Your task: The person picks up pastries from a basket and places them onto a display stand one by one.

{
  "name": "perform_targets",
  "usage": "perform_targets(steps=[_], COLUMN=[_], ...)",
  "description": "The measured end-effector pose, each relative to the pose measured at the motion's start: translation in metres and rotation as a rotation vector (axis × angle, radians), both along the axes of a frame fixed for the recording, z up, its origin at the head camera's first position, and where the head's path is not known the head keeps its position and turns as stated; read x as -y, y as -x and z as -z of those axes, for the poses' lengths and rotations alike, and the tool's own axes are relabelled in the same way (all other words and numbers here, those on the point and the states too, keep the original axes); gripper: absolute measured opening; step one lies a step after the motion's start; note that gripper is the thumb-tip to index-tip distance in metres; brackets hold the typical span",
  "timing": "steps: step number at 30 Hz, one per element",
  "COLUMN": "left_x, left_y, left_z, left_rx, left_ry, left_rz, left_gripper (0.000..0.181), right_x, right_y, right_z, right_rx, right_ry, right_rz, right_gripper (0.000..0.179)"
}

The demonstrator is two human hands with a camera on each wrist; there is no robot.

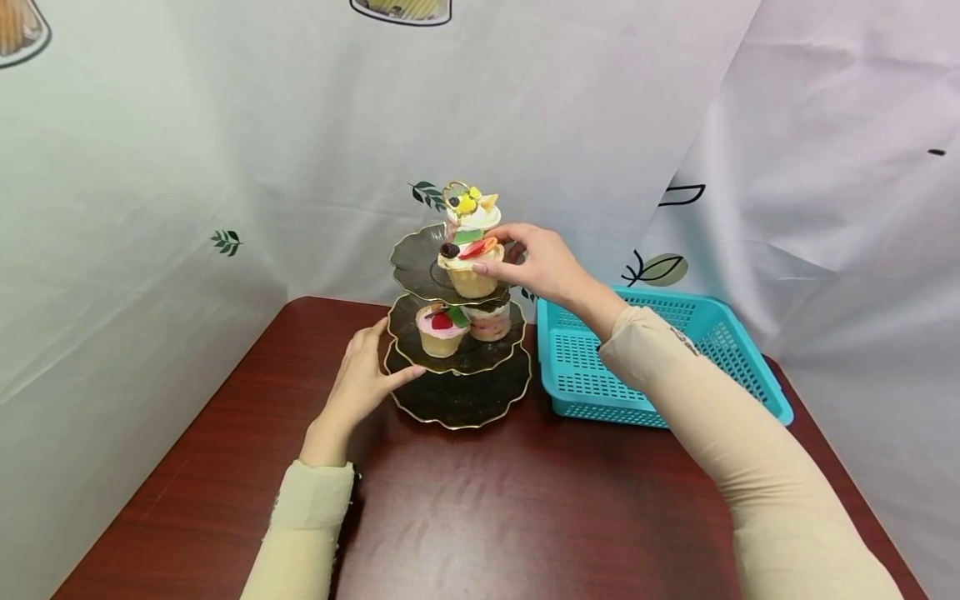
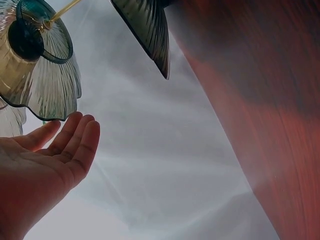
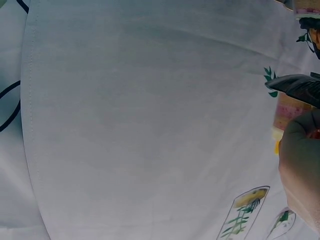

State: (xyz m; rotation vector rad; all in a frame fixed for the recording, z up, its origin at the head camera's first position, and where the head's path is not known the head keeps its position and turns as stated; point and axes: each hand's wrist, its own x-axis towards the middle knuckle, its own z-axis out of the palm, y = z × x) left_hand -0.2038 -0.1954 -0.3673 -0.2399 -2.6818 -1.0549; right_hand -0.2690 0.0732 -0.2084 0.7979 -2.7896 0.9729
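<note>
A three-tier stand (image 1: 457,398) has dark scalloped plates with gold rims. My right hand (image 1: 543,265) pinches a cream-topped fruit tart (image 1: 472,279) between thumb and fingers at the top tier. Behind it stands a dessert cup (image 1: 480,215) topped with cream and fruit. The middle tier carries a pink tart (image 1: 441,332) with a red berry and a layered dessert cup (image 1: 490,323). My left hand (image 1: 360,375) is at the left rim of the middle plate, thumb in front. In the left wrist view its nearly straight fingers (image 2: 82,145) reach the rim of a ribbed plate (image 2: 55,92).
A turquoise perforated basket (image 1: 592,408) stands on the reddish-brown table (image 1: 465,508), right of the stand, under my right forearm. White printed cloth (image 1: 322,150) hangs close behind the stand and along both sides.
</note>
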Motion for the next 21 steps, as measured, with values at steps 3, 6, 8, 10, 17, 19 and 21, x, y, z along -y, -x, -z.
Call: perform_targets(steps=[3,6,8,10,17,19,21], left_x=[0.000,0.000,0.000,-0.001,-0.003,-0.004,-0.005], left_y=[0.000,0.000,-0.001,-0.002,-0.004,-0.004,-0.004], left_z=[0.000,0.000,-0.002,-0.004,-0.008,-0.008,-0.009], left_rx=[0.003,0.003,-0.001,-0.007,-0.030,-0.035,-0.041], left_ry=[-0.001,0.000,0.002,0.001,-0.002,0.000,0.006], left_rz=[0.000,0.000,0.000,0.001,0.000,0.002,0.003], left_gripper=[0.099,0.099,0.099,0.099,0.100,0.101,0.101], right_x=[-0.001,-0.003,-0.005,-0.007,-0.022,-0.027,-0.033], right_y=[0.000,0.000,-0.001,-0.003,-0.007,-0.009,-0.012], right_z=[0.001,0.002,0.003,0.004,0.010,0.013,0.015], right_rx=[0.004,0.015,0.024,0.034,0.022,0.006,-0.023], right_ry=[0.005,0.017,0.028,0.048,0.096,0.107,0.120], right_rz=[0.003,0.011,0.017,0.020,0.037,0.039,0.038], right_gripper=[0.054,0.054,0.054,0.054,0.054,0.056,0.058])
